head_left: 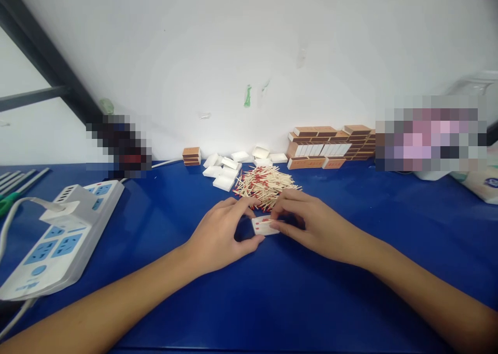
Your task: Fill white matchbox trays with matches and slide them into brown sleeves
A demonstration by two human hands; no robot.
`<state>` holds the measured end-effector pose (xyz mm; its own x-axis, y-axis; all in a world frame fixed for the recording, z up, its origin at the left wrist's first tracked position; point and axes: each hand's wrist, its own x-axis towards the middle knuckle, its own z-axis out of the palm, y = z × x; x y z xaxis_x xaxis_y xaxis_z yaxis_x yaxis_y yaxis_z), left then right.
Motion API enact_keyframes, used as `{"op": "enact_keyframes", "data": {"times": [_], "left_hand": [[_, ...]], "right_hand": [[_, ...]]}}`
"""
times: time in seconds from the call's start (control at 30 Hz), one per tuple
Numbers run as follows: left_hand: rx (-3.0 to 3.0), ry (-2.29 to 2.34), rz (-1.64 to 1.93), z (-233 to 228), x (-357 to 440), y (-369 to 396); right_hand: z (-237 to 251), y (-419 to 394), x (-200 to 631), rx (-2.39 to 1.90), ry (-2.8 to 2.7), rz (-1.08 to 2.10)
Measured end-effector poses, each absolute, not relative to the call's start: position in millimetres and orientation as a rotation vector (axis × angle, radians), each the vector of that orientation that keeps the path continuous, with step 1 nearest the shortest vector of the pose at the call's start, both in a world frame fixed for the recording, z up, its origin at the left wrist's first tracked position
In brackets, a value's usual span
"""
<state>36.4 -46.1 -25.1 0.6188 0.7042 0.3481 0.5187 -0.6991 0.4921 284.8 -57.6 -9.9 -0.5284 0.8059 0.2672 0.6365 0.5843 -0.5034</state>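
Note:
A small white matchbox tray [265,225] with red-tipped matches in it lies on the blue table [272,302]. My left hand [221,235] grips its left end between thumb and fingers. My right hand [311,222] pinches its right side. Just behind both hands lies a loose pile of red-tipped matches [264,183].
Several empty white trays [229,166] lie behind the pile, with stacked brown matchbox sleeves [330,144] against the wall and a small stack [191,156] to their left. A white power strip [58,235] with a plugged-in cable sits at the left.

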Motion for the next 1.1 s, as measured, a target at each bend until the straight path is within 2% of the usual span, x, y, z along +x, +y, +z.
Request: {"op": "enact_keyframes", "data": {"times": [0.3, 0.9, 1.1], "left_hand": [[2.519, 0.968, 0.748, -24, 35, -47], [2.528, 0.920, 0.713, -23, 34, -47], [2.537, 0.893, 0.718, -24, 35, -47]], "right_hand": [[-4, -57, 291, -1.175, -2.356, 0.651], [-14, -57, 287, -1.156, -2.336, 0.552], [-14, -62, 280, -1.201, -2.268, 0.616]]}}
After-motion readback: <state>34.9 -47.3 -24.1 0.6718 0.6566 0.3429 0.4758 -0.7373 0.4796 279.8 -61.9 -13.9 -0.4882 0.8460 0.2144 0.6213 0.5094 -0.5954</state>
